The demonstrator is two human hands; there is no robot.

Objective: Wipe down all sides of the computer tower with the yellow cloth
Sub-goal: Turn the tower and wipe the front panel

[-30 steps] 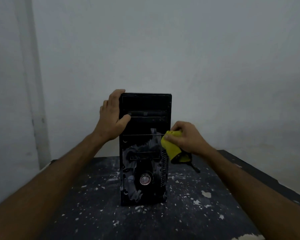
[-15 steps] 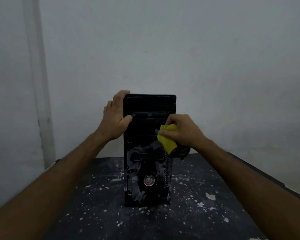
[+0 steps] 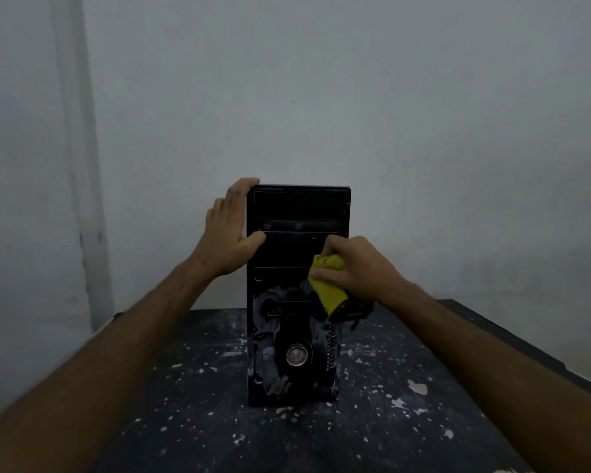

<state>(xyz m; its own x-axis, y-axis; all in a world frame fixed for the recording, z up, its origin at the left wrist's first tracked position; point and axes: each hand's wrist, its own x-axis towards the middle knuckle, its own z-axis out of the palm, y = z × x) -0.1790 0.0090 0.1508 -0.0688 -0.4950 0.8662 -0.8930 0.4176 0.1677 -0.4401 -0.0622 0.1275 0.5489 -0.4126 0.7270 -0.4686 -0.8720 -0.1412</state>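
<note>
**Cloth on front panel of tower, mid-height, right side**

Nearest: table [image 3: 406,438], dark top speckled with pale flecks. Both forearms reach forward over it.

Right hand [image 3: 359,268]: grip closed around the yellow cloth [image 3: 328,288], fingers curled over the bunched top, thumb under. Cloth is pressed against the tower's front panel, near its right edge. A dark part of the cloth hangs below the hand, by the panel's right edge.

Left of that grip: computer tower [image 3: 297,295], black, upright on the table, front panel facing the camera. Below the cloth, the panel carries pale smears around a round button [image 3: 296,354]. Above the cloth, the panel looks plain black with drive bay slots.

Left hand [image 3: 231,230]: grip is loose on the tower's upper left edge, fingers laid flat along the side, thumb across the front.

Farthest: plain pale wall [image 3: 355,97] behind the tower.
</note>
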